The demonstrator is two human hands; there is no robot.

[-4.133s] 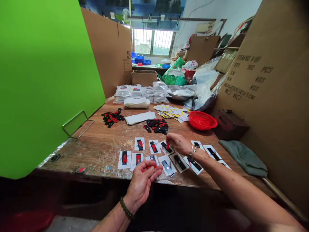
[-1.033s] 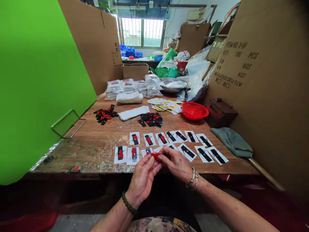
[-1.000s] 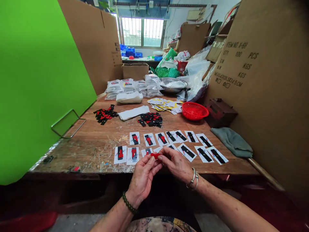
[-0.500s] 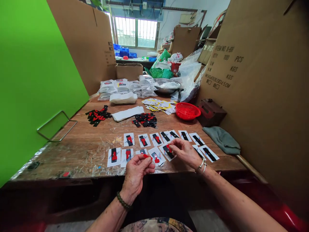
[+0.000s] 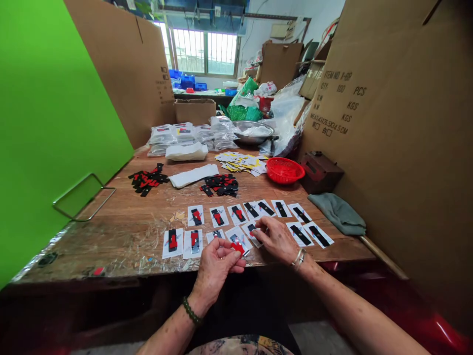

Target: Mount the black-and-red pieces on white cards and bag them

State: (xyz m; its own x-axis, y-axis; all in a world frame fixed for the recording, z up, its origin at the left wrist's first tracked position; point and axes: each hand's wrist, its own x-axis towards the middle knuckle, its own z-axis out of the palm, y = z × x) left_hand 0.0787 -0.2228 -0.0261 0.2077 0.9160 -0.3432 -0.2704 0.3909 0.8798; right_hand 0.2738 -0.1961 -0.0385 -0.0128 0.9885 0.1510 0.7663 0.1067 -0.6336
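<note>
Near the table's front edge, my left hand pinches small red pieces between thumb and fingers. My right hand is closed just to the right, its fingertips over a white card; a bit of red shows at them, partly hidden. Two rows of white cards lie around my hands. Cards at the left carry a black strip with a red piece on it, such as this card. Cards at the right carry only black strips, like this black strip.
Behind the cards lie two piles of black and red pieces, folded white paper, yellow-and-white cards and a red basket. A grey cloth and a brown box stand right. Cardboard walls flank the table.
My left hand has shifted right, toward my right hand, with more red showing in its fingers. My right hand has moved slightly left and down over the card.
</note>
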